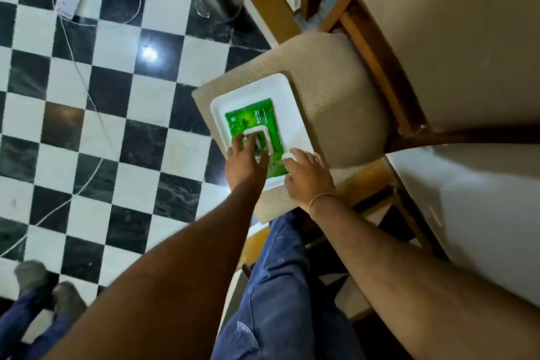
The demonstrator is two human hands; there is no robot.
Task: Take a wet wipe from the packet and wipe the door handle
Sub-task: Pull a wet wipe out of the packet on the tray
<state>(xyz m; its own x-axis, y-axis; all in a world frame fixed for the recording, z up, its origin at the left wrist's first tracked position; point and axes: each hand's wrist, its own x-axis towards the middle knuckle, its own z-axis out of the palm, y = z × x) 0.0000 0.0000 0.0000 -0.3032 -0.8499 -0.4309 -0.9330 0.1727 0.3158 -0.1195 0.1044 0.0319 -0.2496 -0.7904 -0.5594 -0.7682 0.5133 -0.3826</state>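
left hand (244, 159) fingers spread, right hand (306, 177) curled

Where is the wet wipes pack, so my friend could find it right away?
Look at the beige cushioned chair seat beside the checkered floor. A white tray lies on it, and the wet wipes packet lies flat in that tray. It is the only bright green thing there, with a white flip lid on top.

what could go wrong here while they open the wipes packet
1. The tray sits at the front edge of the chair cushion, its near end at the rim. A hard tug on the packet could slide both onto the checkered floor.
2. The left hand is on the flap, while the right hand rests at the packet's near corner, so a weak hold may lift the whole packet.
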